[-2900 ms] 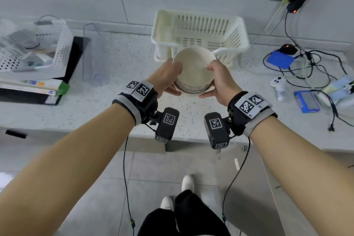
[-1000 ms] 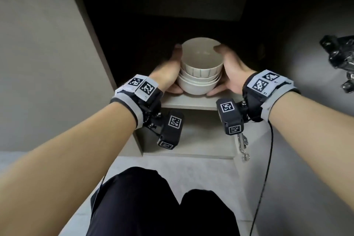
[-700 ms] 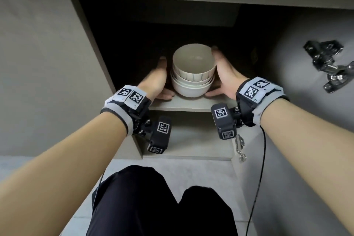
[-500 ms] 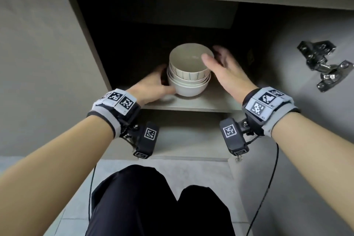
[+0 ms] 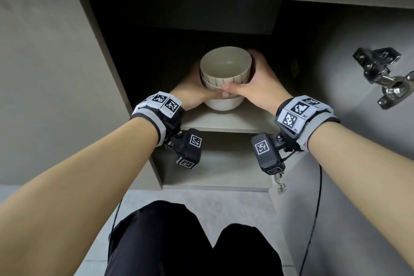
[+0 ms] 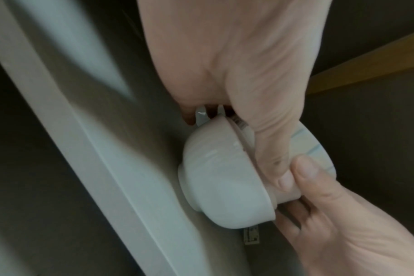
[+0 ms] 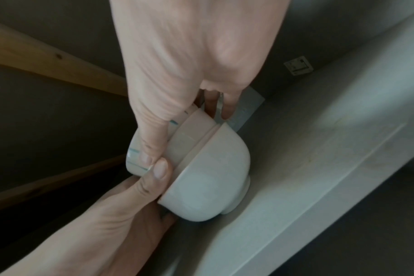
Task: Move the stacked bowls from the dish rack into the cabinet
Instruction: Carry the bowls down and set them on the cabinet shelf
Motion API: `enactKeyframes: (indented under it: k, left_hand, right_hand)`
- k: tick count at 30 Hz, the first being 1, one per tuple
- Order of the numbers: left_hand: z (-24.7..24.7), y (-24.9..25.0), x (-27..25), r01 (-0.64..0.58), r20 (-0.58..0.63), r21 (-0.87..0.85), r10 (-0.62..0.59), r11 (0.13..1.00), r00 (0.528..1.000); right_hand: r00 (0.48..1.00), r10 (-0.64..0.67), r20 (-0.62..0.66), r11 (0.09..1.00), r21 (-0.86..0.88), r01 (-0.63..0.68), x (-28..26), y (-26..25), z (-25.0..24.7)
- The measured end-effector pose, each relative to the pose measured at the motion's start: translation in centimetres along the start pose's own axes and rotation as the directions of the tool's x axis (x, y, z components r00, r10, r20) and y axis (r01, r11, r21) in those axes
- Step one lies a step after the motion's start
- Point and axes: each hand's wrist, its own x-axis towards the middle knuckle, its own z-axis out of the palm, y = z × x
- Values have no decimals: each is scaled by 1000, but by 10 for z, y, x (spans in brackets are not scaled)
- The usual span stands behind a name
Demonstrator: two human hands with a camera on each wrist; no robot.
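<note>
- Grey cabinet shelf (image 5: 226,120), smooth and matte, carries the stacked bowls (image 5: 224,78) near its front edge.
- Left hand (image 5: 192,92) and right hand (image 5: 259,87) curl round the glossy white stack, thumbs meeting in front.
- Top bowl is ribbed.
- Metal hinge (image 5: 383,76) on the open door, right.

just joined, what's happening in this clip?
A person crouches at an open grey cabinet. Both hands, the left hand and right hand, grip a stack of off-white ceramic bowls, thumbs meeting at the front. The bottom bowl's foot rests on the pale cabinet shelf. Neither hand has let go yet.
</note>
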Motion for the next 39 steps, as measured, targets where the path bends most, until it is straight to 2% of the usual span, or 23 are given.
enactKeyframes:
  k: [7, 11, 23, 32, 39]
  left_hand:
    - [-1, 2, -1, -39, 17, -61, 41, 997, 999]
    - [0, 2, -4, -46, 15, -97, 48, 994, 999]
    - [-1, -4, 0, -45, -2, -65, 45, 997, 999]
    - [-4, 3, -1, -29, 37, -22, 30, 999, 999]
    - [-1, 7, -7, -20, 24, -21, 21, 1000, 1000]
  right_hand:
    - [998, -27, 65, 995, -94, 33, 1, 2, -9]
    - [998, -62, 6, 994, -90, 62, 0, 2, -5]
    - [992, -39, -121, 999, -24, 36, -8, 16, 9]
    - [992, -41, -121, 997, -69, 33, -5, 13, 5]
    - [993, -56, -101, 998, 7, 57, -7, 19, 8]
